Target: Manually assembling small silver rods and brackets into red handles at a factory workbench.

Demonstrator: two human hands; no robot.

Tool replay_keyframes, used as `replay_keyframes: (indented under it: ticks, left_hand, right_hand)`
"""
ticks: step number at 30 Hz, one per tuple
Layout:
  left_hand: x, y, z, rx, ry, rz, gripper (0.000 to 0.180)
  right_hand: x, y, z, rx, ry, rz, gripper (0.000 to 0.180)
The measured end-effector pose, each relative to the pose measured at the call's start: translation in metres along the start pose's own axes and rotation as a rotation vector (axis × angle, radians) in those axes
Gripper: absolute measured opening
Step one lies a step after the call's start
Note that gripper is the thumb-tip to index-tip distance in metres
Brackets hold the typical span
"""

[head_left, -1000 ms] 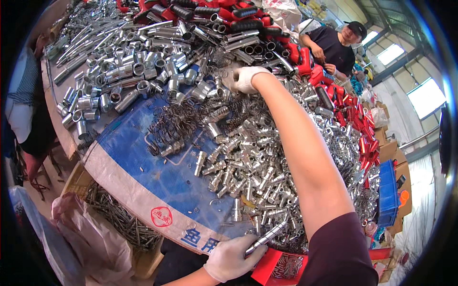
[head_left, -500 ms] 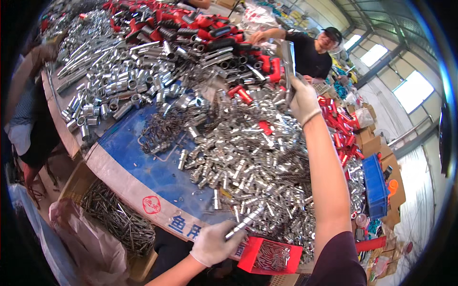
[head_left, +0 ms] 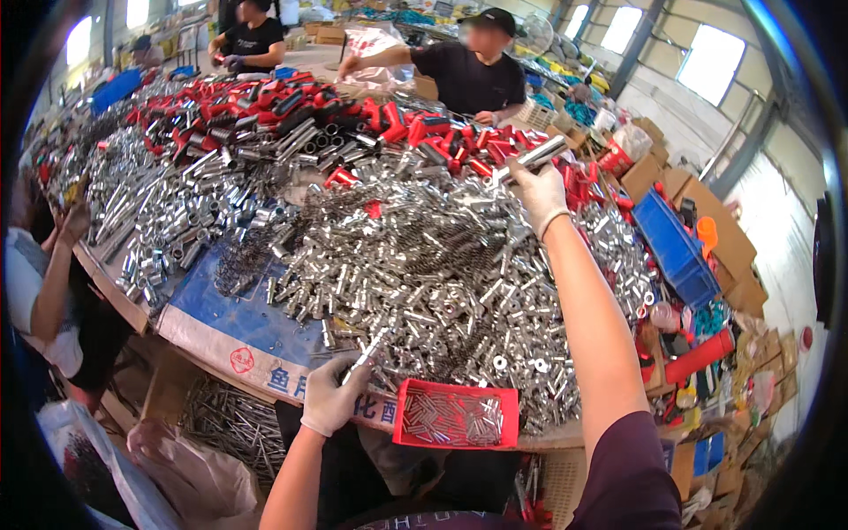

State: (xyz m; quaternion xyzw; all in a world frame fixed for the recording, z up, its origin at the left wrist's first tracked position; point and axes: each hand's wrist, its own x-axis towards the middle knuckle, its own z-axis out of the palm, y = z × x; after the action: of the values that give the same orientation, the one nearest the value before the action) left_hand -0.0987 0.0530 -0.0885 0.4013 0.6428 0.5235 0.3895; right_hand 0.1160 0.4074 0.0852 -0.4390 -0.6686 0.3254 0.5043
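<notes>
My left hand [head_left: 331, 395], in a white glove, is closed round a slim silver metal rod [head_left: 374, 343], which points up and to the right at the table's near edge. Farther off, on the right, my gloved right hand [head_left: 541, 200] grips a shiny silver metal tube [head_left: 540, 152] above the heap. The tube lies nearly level, tilted up at its right end. Between and beyond both hands spreads a large pile of small silver metal fittings [head_left: 424, 283]. Beside my left hand, a red tray [head_left: 455, 443] holds many small metal pins.
Dark coiled springs [head_left: 240, 265] lie left of the pile, with metal sockets [head_left: 199, 208] behind. Red-handled parts [head_left: 274, 102] are heaped at the back. A blue bin [head_left: 676, 243] stands at right. One co-worker [head_left: 477, 79] is across the table; others are at the far and left sides.
The view has shifted, showing more of the table and co-workers. In my right hand the tube has turned from upright to nearly level. My left hand keeps its hold on the rod.
</notes>
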Motion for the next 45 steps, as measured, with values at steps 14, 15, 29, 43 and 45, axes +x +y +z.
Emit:
replay_keyframes:
  ticks: [14,15,29,43,45]
  left_hand:
    - [-0.05,0.041,-0.007,-0.091,-0.212,-0.29,0.022]
    - [-0.065,0.057,-0.005,-0.059,-0.316,-0.355,0.023]
    - [-0.105,0.103,0.046,0.32,-0.782,-0.209,0.023]
    - [-0.124,0.103,0.078,0.428,-0.545,0.037,0.042]
    - [-0.126,0.098,0.079,0.452,-0.533,-0.03,0.044]
  right_hand:
    - [-0.366,-0.024,-0.115,0.731,-0.111,0.745,0.035]
    - [-0.381,-0.026,-0.121,0.613,-0.205,0.71,0.034]
    - [-0.433,0.002,-0.158,0.59,-0.153,0.851,0.027]
    - [-0.439,-0.016,-0.116,0.589,-0.189,0.838,0.037]
    - [-0.444,-0.016,-0.109,0.574,-0.248,0.823,0.043]
